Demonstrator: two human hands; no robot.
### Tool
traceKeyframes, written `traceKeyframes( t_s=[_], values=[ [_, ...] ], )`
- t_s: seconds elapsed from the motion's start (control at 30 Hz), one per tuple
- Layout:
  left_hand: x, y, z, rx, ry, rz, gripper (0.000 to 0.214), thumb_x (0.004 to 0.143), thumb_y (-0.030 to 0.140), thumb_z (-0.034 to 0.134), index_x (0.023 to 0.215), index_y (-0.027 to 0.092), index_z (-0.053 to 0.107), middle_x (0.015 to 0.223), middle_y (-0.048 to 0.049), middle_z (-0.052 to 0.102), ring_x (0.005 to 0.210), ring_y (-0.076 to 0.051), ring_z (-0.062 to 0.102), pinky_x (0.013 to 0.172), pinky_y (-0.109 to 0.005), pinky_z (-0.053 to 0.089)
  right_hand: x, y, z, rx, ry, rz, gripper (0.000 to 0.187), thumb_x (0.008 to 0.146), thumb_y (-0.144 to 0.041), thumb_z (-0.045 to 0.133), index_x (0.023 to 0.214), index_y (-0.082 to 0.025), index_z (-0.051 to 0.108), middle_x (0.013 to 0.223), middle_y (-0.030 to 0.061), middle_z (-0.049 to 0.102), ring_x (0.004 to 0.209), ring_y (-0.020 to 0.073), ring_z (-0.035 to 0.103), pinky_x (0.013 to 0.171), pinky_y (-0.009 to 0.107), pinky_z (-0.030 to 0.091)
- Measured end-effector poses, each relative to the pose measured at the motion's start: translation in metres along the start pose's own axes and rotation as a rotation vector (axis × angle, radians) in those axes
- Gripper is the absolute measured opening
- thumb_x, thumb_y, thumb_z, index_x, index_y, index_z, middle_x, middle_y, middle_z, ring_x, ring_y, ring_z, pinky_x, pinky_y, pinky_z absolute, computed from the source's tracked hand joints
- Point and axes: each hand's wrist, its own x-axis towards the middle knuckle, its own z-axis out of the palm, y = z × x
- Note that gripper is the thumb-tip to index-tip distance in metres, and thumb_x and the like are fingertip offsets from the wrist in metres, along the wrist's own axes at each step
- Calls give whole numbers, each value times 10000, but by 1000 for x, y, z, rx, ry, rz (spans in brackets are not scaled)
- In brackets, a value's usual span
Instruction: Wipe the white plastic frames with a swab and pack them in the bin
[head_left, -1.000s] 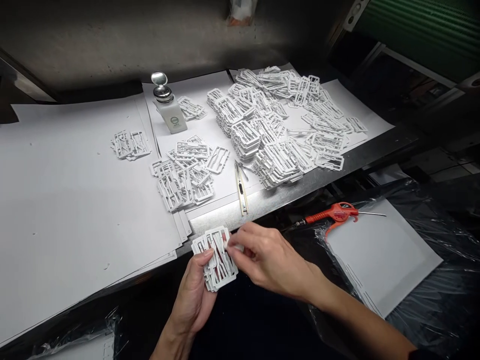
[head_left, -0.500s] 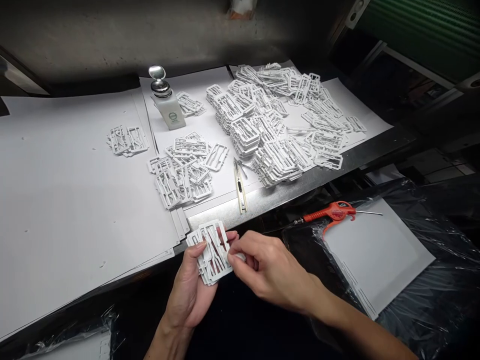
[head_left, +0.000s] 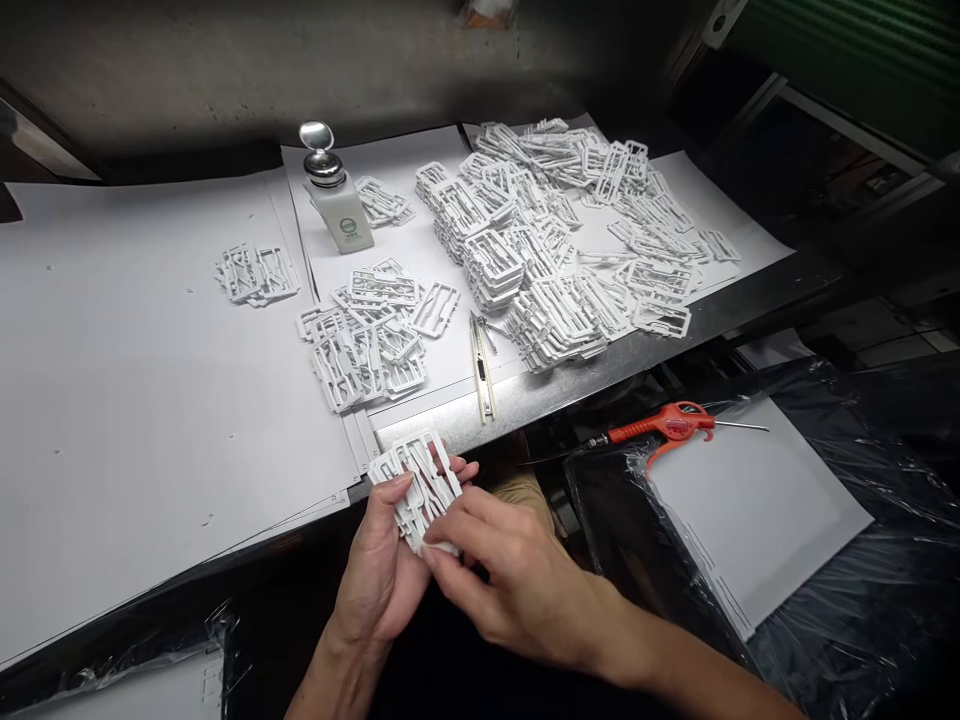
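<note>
My left hand (head_left: pixel 382 560) is closed around a small stack of white cut-out frames (head_left: pixel 420 480), the thumb pressing on the top one. These are flat rectangles with slanting bars inside. My right hand (head_left: pixel 517 570) is pinched at the lower edge of the stack, over the top frame. A bit of something white and soft-looking (head_left: pixel 444 547) shows under its fingertips; its kind I cannot make out. Beyond my hands lies a loose pile of similar frames (head_left: pixel 367 335). To its right is a utility knife (head_left: pixel 481 370), by the table's metal edge.
A pump bottle (head_left: pixel 345 215) with a raised metal lid stands behind the loose pile. Large heaps of frames (head_left: pixel 525 240) cover the right of the white sheets (head_left: pixel 135 420). An orange air blow gun (head_left: pixel 671 425) rests on a grey sheet (head_left: pixel 765 510) at right.
My right hand has moved left and down, from the stack's right edge to its lower edge. My left hand still holds the stack in nearly the same place.
</note>
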Motion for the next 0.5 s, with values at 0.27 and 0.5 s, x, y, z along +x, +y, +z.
traceKeyframes(
  t_s=[0.27, 0.5],
  values=[
    [1, 7, -1, -20, -18, 11, 339, 859, 268, 474, 1115, 83, 596, 1072, -167, 649, 1088, -300, 554, 921, -379, 453, -6, 16, -16, -12, 163, 178, 122, 857, -188, 510, 875, -186, 631, 741, 4, 536, 597, 92, 476, 560, 223, 369],
    [1, 5, 0, -75, -54, -10, 418, 887, 406, 423, 1083, 89, 614, 1026, -143, 660, 1086, -311, 547, 895, -389, 464, 2, 1, -2, 73, 97, 92, 126, 865, -184, 507, 880, -155, 629, 788, 25, 562, 629, 93, 496, 601, 218, 398]
  ],
)
